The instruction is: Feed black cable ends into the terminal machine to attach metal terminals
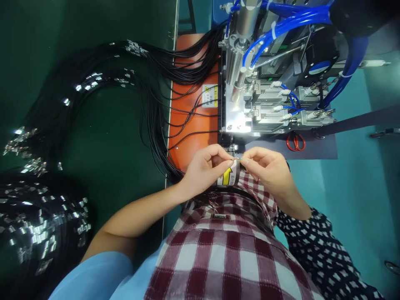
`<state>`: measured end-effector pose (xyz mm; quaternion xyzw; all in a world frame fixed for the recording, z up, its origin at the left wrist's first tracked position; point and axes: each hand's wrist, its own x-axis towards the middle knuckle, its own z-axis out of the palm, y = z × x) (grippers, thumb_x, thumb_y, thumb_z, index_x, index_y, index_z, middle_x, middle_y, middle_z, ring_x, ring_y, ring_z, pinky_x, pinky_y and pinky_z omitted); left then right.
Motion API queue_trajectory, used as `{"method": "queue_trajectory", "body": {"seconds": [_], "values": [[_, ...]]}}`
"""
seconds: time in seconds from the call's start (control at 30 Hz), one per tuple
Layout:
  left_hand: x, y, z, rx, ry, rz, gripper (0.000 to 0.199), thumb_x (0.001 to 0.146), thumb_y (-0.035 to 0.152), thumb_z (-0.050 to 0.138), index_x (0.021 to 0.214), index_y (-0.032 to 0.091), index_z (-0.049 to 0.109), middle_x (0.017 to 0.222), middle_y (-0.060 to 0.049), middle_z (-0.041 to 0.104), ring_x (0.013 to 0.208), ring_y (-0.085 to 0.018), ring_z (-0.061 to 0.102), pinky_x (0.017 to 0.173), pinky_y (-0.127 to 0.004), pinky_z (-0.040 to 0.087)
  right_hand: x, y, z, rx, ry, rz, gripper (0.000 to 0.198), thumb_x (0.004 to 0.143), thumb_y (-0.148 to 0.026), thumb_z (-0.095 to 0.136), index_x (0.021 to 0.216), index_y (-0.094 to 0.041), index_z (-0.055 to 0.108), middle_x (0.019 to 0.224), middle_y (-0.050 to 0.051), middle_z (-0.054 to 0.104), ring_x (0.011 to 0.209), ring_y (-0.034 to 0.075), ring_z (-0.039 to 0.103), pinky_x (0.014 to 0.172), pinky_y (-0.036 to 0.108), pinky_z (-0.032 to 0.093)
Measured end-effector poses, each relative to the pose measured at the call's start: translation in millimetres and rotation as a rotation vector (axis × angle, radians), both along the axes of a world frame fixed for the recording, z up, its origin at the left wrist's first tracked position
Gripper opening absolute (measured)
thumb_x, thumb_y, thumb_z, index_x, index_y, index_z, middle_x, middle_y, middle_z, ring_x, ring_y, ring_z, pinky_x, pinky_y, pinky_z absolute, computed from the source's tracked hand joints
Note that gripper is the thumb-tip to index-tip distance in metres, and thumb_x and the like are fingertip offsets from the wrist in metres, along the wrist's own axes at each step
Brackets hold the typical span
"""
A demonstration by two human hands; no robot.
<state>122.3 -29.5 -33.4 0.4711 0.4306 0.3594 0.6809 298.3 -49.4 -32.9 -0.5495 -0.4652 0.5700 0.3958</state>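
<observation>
Both hands meet in front of the checked apron, just below the machine's front corner. My left hand (210, 167) pinches a cable end between thumb and fingertips. Thin coloured wires (238, 158) stick out of it toward the right. My right hand (267, 168) has its thumb and forefinger closed on the tips of those wires. Behind the fingertips sits a small metal fixture (231, 147) at the end of the machine's black rail. Beneath the hands shows a white label with a yellow arrow (227, 176). The cable's run behind my left hand is hidden.
Bundles of black cables (153, 112) drape from an orange plate (195, 137) over the dark green table (109, 133). More coiled cables (40, 225) lie lower left. The machine (265, 96) with blue air hoses (293, 18) stands ahead; red-handled scissors (296, 143) rest beside it.
</observation>
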Motion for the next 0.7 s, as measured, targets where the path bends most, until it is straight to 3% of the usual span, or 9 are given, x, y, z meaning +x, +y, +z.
{"method": "queue_trajectory", "body": {"seconds": [0.17,0.3,0.37,0.43,0.5,0.6,0.7], "values": [[-2,-4,-4.7,0.304,0.225,0.054,0.005,0.083,0.017,0.066,0.079,0.016,0.065,0.078,-0.001,0.059,0.061,-0.009,0.051,0.053,-0.023,0.040,3,-1,24,0.426,-0.635,0.132,0.015,0.087,-0.024,0.062,0.072,-0.020,0.064,0.063,-0.002,0.061,0.055,0.010,0.050,0.053,0.026,0.037],[-4,-5,-9.9,0.606,0.392,0.085,0.007,0.084,0.011,0.063,0.080,0.017,0.064,0.079,-0.001,0.059,0.072,-0.012,0.054,0.060,-0.024,0.042,-3,-2,31,0.741,-1.113,0.204,0.027,0.092,-0.024,0.054,0.066,-0.019,0.060,0.057,-0.002,0.054,0.050,0.011,0.037,0.052,0.031,0.026],[-4,-5,-10.3,0.661,0.430,0.093,0.009,0.084,0.010,0.062,0.079,0.017,0.063,0.078,-0.001,0.058,0.073,-0.012,0.054,0.061,-0.024,0.043,-6,-3,32,0.819,-1.244,0.220,0.032,0.093,-0.023,0.051,0.062,-0.019,0.056,0.056,-0.002,0.051,0.048,0.012,0.030,0.051,0.033,0.022],[-3,-4,-9.2,0.580,0.404,0.106,0.008,0.084,0.013,0.063,0.077,0.017,0.062,0.078,0.000,0.057,0.070,-0.011,0.054,0.059,-0.024,0.043,-10,-4,31,0.844,-1.273,0.197,0.032,0.093,-0.021,0.051,0.061,-0.019,0.055,0.056,-0.002,0.051,0.048,0.012,0.029,0.051,0.033,0.022],[-2,-2,-7.4,0.378,0.304,0.111,0.008,0.083,0.019,0.066,0.077,0.017,0.061,0.076,0.000,0.057,0.062,-0.009,0.052,0.055,-0.023,0.042,-14,-6,26,0.832,-1.211,0.125,0.028,0.092,-0.022,0.054,0.064,-0.019,0.058,0.056,-0.002,0.053,0.048,0.011,0.034,0.051,0.032,0.025],[0,0,-6.5,0.030,0.072,0.099,0.016,0.081,0.028,0.070,0.078,0.017,0.059,0.068,0.003,0.056,0.051,-0.007,0.049,0.048,-0.021,0.041,-24,-11,11,0.749,-0.999,-0.019,0.020,0.089,-0.022,0.059,0.070,-0.019,0.062,0.060,-0.001,0.061,0.052,0.011,0.046,0.053,0.030,0.033],[2,0,-9.8,-0.145,-0.084,0.095,0.024,0.078,0.034,0.075,0.078,0.017,0.057,0.057,0.005,0.052,0.046,-0.006,0.046,0.044,-0.019,0.035,-33,-15,-6,0.591,-0.695,-0.172,0.016,0.088,-0.021,0.060,0.072,-0.020,0.063,0.065,0.000,0.066,0.056,0.012,0.054,0.057,0.028,0.041]]}}
